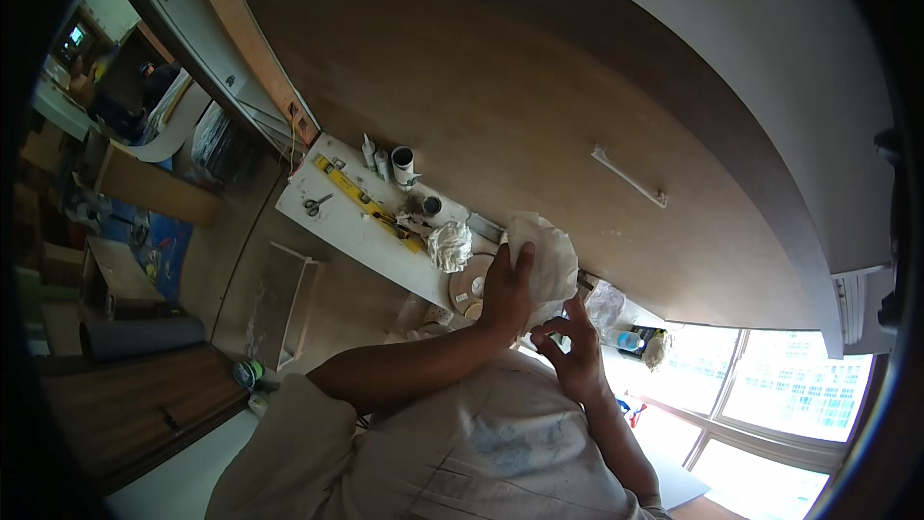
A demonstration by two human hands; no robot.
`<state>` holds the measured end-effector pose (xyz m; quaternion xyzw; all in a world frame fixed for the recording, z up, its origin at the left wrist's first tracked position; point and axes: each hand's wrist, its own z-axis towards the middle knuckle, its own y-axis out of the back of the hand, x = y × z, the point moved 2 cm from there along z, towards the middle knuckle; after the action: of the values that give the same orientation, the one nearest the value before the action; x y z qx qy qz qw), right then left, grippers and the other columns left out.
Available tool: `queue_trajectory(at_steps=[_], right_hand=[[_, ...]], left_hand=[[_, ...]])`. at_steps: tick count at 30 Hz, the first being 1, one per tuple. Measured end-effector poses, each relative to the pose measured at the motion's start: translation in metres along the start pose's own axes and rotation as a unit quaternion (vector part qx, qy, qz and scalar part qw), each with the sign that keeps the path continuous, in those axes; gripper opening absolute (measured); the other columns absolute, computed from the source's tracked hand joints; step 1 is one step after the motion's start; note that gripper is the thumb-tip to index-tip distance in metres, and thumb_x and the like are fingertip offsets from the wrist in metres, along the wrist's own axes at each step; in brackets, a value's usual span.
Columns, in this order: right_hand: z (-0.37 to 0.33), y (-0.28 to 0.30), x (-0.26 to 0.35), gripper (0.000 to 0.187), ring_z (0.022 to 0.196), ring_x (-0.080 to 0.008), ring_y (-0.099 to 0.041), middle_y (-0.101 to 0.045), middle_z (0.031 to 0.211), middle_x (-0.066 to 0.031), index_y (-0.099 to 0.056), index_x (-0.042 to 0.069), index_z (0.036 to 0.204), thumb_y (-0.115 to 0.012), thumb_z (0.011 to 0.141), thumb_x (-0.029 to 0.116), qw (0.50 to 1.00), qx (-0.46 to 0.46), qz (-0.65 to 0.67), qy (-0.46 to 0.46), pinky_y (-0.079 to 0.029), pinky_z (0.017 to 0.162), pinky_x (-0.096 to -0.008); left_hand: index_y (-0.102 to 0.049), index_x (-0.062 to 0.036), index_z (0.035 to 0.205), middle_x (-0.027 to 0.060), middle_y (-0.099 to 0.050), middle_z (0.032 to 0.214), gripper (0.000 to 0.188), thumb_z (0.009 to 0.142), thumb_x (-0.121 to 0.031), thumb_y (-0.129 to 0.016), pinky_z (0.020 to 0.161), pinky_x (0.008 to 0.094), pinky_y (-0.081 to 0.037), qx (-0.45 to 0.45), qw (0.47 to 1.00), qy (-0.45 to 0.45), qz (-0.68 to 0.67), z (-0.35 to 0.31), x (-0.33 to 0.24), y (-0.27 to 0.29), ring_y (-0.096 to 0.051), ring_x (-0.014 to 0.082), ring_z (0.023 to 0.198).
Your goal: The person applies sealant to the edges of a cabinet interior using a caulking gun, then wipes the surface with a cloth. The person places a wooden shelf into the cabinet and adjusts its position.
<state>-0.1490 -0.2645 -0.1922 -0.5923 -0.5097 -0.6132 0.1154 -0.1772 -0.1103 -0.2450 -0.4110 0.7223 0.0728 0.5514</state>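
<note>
My left hand (508,297) is closed on a pale, crumpled, thin sheet (547,258), its thumb lying along the near side. The sheet looks like paper or plastic film; which one I cannot tell. Just below the sheet's lower right edge is my right hand (576,354). One of its fingers reaches up to that edge, while the thumb and another finger curl toward each other; anything between them is too small to make out. Beside my left hand lie a round brown disc (466,279) and a crumpled white wad (449,247) on a white shelf (332,221).
Along the shelf lie a yellow spirit level (358,195), scissors (318,204), sealant tubes (375,160) and a dark-mouthed cylinder (402,166). A large brown panel (462,87) rises behind. A clear bottle (628,340) stands near the window. Other people work far left.
</note>
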Motion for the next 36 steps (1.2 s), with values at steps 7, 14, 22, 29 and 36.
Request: queue_trajectory(at_steps=[7,14,22,29,36], right_hand=[[0.008,-0.003,-0.005,0.060,0.109,-0.0187,-0.065,-0.069,0.116,-0.0082,-0.053,-0.003,0.137,-0.082,0.090,0.020,0.916,-0.269,0.299,-0.004,-0.048,0.102,-0.0340],[0.004,0.013,0.002,0.041,0.088,-0.0134,-0.067,-0.074,0.102,-0.0112,-0.066,-0.001,0.121,-0.081,0.090,0.022,0.963,-0.199,0.096,-0.155,-0.054,0.078,-0.0323],[0.004,0.020,-0.007,0.041,0.110,-0.0203,-0.065,-0.071,0.117,-0.0116,-0.071,0.002,0.122,-0.069,0.101,0.037,0.933,-0.261,0.237,-0.075,-0.048,0.100,-0.0342],[0.014,0.013,-0.031,0.058,0.139,-0.0435,-0.047,-0.047,0.150,-0.0252,-0.056,0.000,0.140,-0.076,0.090,0.021,0.979,-0.157,-0.130,-0.013,-0.042,0.114,-0.0496],[0.025,0.019,-0.045,0.036,0.131,-0.0460,-0.053,-0.050,0.146,-0.0254,-0.071,0.006,0.119,-0.073,0.084,0.009,0.979,-0.186,-0.079,0.017,-0.048,0.109,-0.0493]], left_hand=[[-0.053,-0.0003,0.123,0.0228,-0.067,0.107,0.037,0.106,-0.033,-0.060,0.087,0.0453,-0.051,0.120,0.980,-0.152,0.045,-0.009,0.004,-0.016,-0.069,0.0362,0.101],[-0.062,0.0011,0.111,0.0167,-0.070,0.093,0.039,0.103,-0.036,-0.066,0.078,0.0413,-0.052,0.108,0.968,-0.139,0.177,0.006,0.009,-0.012,-0.070,0.0274,0.087],[-0.062,-0.0067,0.124,0.0065,-0.069,0.110,0.042,0.107,-0.045,-0.057,0.083,0.0409,-0.060,0.108,0.956,0.232,-0.144,0.054,0.018,0.001,-0.071,0.0201,0.094],[-0.061,-0.0109,0.134,0.0050,-0.070,0.118,0.044,0.105,-0.044,-0.061,0.091,0.0393,-0.060,0.305,0.882,0.331,-0.142,0.015,0.027,-0.026,-0.071,0.0203,0.108],[-0.064,-0.0102,0.130,0.0027,-0.070,0.114,0.040,0.105,-0.041,-0.062,0.087,0.0387,-0.058,0.199,0.933,0.301,-0.006,0.024,0.041,-0.027,-0.069,0.0153,0.103]])
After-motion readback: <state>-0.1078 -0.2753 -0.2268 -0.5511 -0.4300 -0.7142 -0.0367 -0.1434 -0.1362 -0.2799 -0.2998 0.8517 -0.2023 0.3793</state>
